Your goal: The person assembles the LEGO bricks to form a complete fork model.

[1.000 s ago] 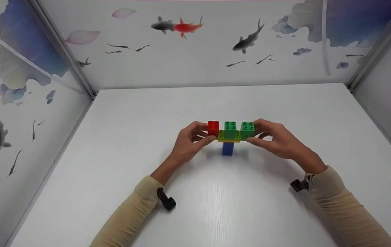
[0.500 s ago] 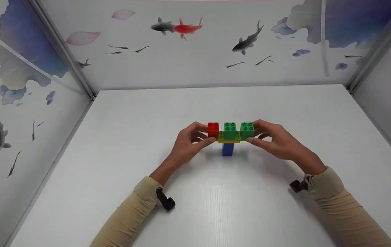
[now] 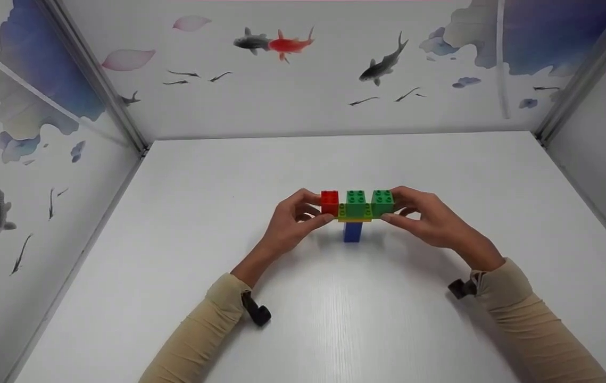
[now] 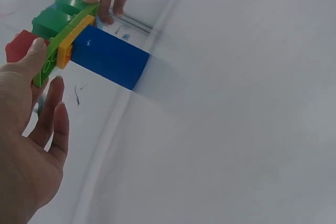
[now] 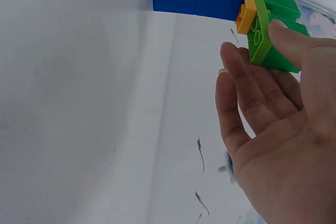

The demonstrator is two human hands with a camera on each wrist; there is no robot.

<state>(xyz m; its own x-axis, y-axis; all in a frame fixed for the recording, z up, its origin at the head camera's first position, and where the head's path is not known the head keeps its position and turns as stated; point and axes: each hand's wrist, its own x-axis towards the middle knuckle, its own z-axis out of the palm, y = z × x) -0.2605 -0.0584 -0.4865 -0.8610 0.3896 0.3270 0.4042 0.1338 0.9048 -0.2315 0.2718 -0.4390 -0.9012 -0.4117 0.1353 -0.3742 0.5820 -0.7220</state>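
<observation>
White table (image 3: 334, 319); red brick (image 3: 329, 201) half behind left hand (image 3: 289, 226).

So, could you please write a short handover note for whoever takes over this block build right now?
Left hand: thumb and fingers pinch the left end of the build, at the red brick.
Right hand: pinches the right end, at the right green brick.
The build stands mid-table: a blue brick column upright on the surface carries a yellow plate and a light green plate, topped by the red brick, a middle green brick and the right green brick in a row.
Done: the T-shaped stack is assembled.
Left: probably only letting go; no loose bricks are in view.
</observation>
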